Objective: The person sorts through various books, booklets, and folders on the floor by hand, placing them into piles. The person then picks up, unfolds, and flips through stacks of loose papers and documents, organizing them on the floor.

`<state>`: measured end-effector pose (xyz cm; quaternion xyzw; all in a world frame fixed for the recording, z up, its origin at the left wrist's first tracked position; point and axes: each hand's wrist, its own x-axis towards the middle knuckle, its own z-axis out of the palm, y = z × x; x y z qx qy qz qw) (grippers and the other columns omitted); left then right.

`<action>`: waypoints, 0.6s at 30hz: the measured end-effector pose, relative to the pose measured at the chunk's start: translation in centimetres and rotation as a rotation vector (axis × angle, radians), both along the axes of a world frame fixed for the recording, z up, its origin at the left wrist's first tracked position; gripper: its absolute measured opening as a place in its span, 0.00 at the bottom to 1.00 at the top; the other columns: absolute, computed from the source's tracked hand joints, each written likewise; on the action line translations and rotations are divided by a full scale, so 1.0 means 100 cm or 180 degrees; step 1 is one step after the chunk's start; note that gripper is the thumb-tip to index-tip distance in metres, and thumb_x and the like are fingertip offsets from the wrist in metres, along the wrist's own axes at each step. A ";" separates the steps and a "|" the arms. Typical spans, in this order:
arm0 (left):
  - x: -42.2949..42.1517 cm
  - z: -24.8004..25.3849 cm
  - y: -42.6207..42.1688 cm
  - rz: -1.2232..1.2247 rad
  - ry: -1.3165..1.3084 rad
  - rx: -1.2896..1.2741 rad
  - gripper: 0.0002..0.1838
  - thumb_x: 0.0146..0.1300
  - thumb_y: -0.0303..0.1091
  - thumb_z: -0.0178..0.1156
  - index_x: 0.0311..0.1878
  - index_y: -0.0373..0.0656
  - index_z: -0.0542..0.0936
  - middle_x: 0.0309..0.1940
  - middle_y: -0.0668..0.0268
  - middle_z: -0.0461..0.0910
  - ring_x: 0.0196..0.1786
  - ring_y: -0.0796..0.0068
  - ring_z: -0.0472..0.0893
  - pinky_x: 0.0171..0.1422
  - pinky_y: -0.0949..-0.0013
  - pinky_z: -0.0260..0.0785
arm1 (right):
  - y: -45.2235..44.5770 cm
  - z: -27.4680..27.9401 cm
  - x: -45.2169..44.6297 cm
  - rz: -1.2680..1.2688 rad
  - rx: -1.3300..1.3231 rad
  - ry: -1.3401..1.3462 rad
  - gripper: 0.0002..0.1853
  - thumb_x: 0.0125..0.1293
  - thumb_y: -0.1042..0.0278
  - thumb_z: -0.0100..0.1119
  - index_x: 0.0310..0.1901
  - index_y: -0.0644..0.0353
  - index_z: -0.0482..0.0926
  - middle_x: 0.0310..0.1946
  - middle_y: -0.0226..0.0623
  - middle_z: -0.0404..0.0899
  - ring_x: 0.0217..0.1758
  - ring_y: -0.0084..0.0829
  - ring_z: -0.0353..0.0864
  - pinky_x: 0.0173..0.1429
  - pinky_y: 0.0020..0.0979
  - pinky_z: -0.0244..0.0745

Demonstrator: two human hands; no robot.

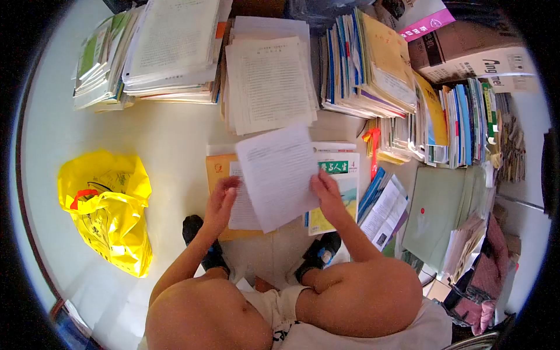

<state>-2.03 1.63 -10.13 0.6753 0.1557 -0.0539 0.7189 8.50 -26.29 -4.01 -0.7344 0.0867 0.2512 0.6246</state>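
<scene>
In front of me a printed paper (277, 178) hangs tilted, its text slightly blurred; I cannot tell whether it is one sheet or several. My right hand (328, 193) grips its right edge between thumb and fingers. Close to the left edge is my left hand (223, 197), fingers loosely curved and apart, seemingly not holding the paper. Underneath, on the floor, lie an orange-brown envelope (220, 169) with another printed sheet (240, 217) on it, and a magazine (348, 195) with a green title band, partly hidden by my right hand.
Beyond the hands stand a paper stack (268, 87), another tall stack (172, 46) and a pile of books (361, 64). A yellow plastic bag (111, 210) sits at left. To the right are green folders (440, 210), a row of books (461, 116) and a cardboard box (466, 49).
</scene>
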 end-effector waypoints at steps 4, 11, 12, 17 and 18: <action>0.015 0.048 -0.010 0.0416 0.0820 -0.1959 0.24 0.73 0.38 0.55 0.66 0.36 0.65 0.54 0.62 0.76 0.54 0.72 0.77 0.58 0.65 0.72 | 0.000 -0.042 -0.016 0.0808 0.0033 0.0032 0.18 0.77 0.58 0.49 0.56 0.64 0.75 0.44 0.25 0.76 0.46 0.19 0.73 0.52 0.23 0.71; 0.004 0.035 -0.026 0.0034 0.0263 -0.0645 0.26 0.68 0.32 0.62 0.65 0.36 0.65 0.55 0.61 0.76 0.55 0.72 0.76 0.60 0.61 0.71 | 0.031 -0.009 -0.029 0.1200 -0.1133 -0.1029 0.21 0.69 0.64 0.63 0.59 0.60 0.69 0.45 0.36 0.76 0.42 0.28 0.78 0.47 0.31 0.78; 0.003 0.036 -0.029 -0.0192 0.0315 -0.0531 0.27 0.68 0.32 0.61 0.66 0.35 0.64 0.55 0.61 0.76 0.54 0.72 0.77 0.60 0.63 0.72 | 0.037 0.001 -0.026 0.1164 -0.1350 -0.1483 0.25 0.66 0.65 0.67 0.60 0.59 0.67 0.45 0.38 0.75 0.43 0.29 0.78 0.48 0.31 0.78; 0.012 0.060 -0.034 -0.0995 0.0174 -0.0908 0.34 0.66 0.33 0.64 0.70 0.35 0.60 0.55 0.62 0.76 0.50 0.71 0.79 0.53 0.66 0.76 | 0.049 0.003 -0.034 0.1977 0.0170 -0.0235 0.27 0.61 0.60 0.72 0.55 0.56 0.66 0.46 0.35 0.72 0.50 0.30 0.77 0.47 0.32 0.79; 0.015 0.070 -0.032 -0.1071 0.0325 -0.1083 0.39 0.65 0.33 0.66 0.73 0.37 0.56 0.55 0.61 0.75 0.50 0.71 0.80 0.51 0.67 0.77 | 0.052 0.005 -0.035 0.1831 0.0492 -0.0163 0.27 0.60 0.58 0.73 0.52 0.55 0.66 0.46 0.35 0.73 0.51 0.31 0.78 0.44 0.32 0.80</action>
